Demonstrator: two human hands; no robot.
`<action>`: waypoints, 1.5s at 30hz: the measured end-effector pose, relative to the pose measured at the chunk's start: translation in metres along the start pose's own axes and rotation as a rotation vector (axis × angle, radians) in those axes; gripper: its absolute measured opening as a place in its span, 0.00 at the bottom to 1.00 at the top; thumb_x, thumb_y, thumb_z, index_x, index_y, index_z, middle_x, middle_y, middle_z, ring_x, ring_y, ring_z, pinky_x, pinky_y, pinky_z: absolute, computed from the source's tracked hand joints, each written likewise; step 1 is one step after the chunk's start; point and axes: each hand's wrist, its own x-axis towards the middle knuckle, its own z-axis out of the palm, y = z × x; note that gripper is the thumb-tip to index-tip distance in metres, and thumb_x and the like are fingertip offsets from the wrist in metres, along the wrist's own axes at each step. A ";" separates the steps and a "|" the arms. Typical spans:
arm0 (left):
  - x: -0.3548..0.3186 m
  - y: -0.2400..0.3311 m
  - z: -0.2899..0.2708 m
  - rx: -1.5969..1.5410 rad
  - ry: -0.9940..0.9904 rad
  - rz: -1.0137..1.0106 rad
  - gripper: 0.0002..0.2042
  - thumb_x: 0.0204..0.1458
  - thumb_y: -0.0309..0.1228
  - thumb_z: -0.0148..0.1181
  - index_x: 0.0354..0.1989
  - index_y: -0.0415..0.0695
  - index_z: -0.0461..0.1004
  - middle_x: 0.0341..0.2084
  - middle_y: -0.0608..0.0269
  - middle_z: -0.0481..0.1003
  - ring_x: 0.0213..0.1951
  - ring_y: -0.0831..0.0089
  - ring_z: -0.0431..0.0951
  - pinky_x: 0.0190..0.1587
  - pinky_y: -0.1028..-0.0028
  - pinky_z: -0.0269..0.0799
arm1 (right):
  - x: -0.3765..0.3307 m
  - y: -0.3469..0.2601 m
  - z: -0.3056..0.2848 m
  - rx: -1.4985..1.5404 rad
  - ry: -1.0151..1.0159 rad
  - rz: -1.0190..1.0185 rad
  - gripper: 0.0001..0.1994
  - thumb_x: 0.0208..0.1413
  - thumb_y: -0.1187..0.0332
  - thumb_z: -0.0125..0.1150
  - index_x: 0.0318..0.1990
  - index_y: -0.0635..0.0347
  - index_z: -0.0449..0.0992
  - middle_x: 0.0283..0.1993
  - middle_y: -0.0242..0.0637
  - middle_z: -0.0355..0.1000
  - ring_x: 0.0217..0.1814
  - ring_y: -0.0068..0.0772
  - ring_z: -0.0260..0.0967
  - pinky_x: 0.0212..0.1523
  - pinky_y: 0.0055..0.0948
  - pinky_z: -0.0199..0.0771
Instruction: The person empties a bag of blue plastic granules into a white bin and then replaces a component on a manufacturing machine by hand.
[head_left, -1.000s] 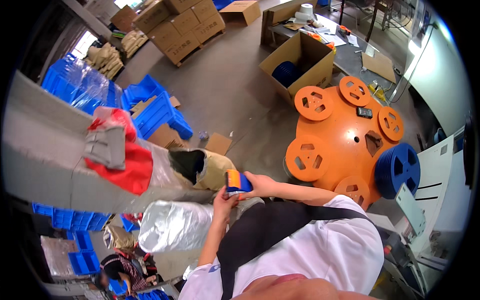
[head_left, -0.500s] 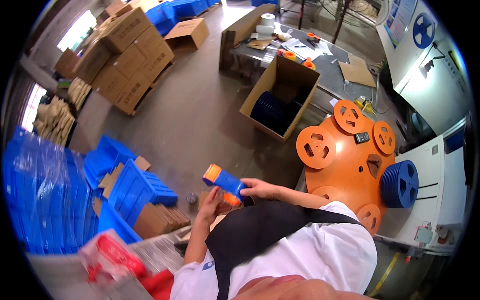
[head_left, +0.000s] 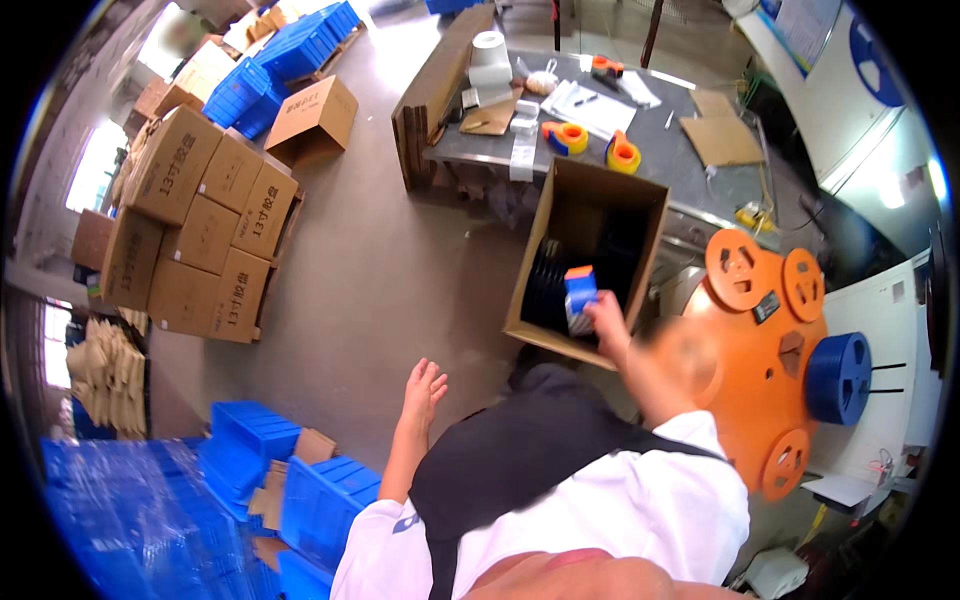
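Observation:
My right hand [head_left: 607, 320] grips a small blue and orange device [head_left: 579, 294] and holds it over the open cardboard box [head_left: 640, 210] in front of me. Dark round reels [head_left: 548, 288] stand on edge inside that box, just left of the device. My left hand [head_left: 423, 389] is out to the left over the bare concrete floor, fingers spread, holding nothing. White sleeves and a black apron cover my arms and chest.
A grey work table [head_left: 690, 170] behind the box carries tape dispensers [head_left: 566, 137], a paper roll and cardboard sheets. An orange reel machine [head_left: 770, 380] with a blue spool [head_left: 838, 378] stands at right. Stacked cardboard cartons [head_left: 200, 220] sit at left, blue plastic bins [head_left: 250, 470] at lower left.
My view has swung right toward the open box. My left hand has let go of the blue and orange device, and my right hand has carried it out over the box.

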 end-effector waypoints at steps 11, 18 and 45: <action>0.181 0.082 -0.007 0.698 -0.216 -0.291 0.22 0.51 0.38 0.55 0.54 0.43 0.63 0.45 0.58 0.70 0.43 0.70 0.72 0.41 0.72 0.70 | 0.184 -0.130 -0.039 -0.900 0.567 -0.451 0.14 0.46 0.68 0.53 0.42 0.59 0.70 0.38 0.48 0.72 0.39 0.50 0.70 0.42 0.42 0.68; 0.305 0.155 0.097 1.131 -0.505 -0.132 0.22 0.51 0.37 0.55 0.53 0.40 0.64 0.46 0.52 0.71 0.49 0.65 0.71 0.51 0.72 0.65 | 0.301 -0.176 -0.090 -1.172 0.771 -0.337 0.15 0.48 0.68 0.54 0.45 0.58 0.68 0.41 0.44 0.71 0.45 0.47 0.68 0.48 0.43 0.62; 0.452 0.205 0.138 1.121 -0.640 -0.186 0.21 0.52 0.38 0.53 0.52 0.41 0.66 0.47 0.53 0.71 0.50 0.65 0.71 0.52 0.71 0.64 | 0.498 -0.137 0.077 0.126 0.109 0.037 0.24 0.45 0.63 0.61 0.49 0.64 0.67 0.46 0.38 0.71 0.49 0.32 0.67 0.54 0.33 0.61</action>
